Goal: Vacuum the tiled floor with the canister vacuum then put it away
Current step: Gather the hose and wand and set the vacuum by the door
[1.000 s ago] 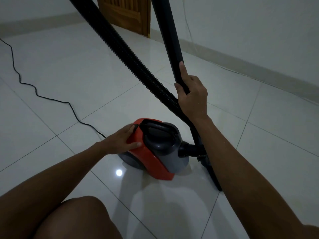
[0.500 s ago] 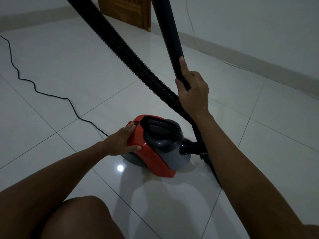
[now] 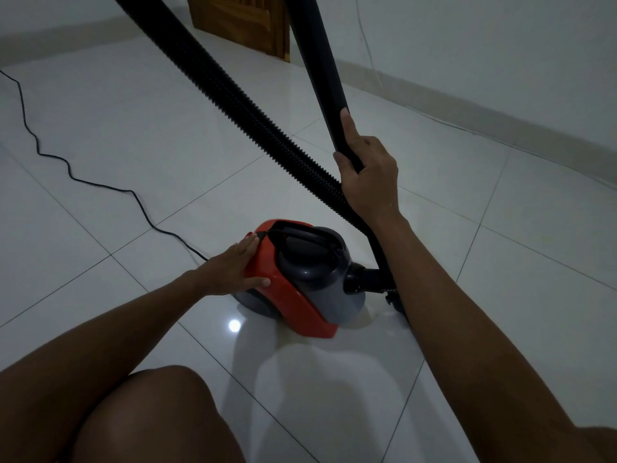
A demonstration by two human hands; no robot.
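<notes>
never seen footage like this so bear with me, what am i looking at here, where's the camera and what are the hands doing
The camera sits on a person's head, looking down at their own arms. On the white tiled floor stands a small red and grey canister vacuum. The left hand rests flat against its red side, fingers straight. The right hand grips the smooth black wand. The ribbed black hose runs down to the vacuum's front. A thin power cord trails across the tiles, and a wooden door shows at the back.
</notes>
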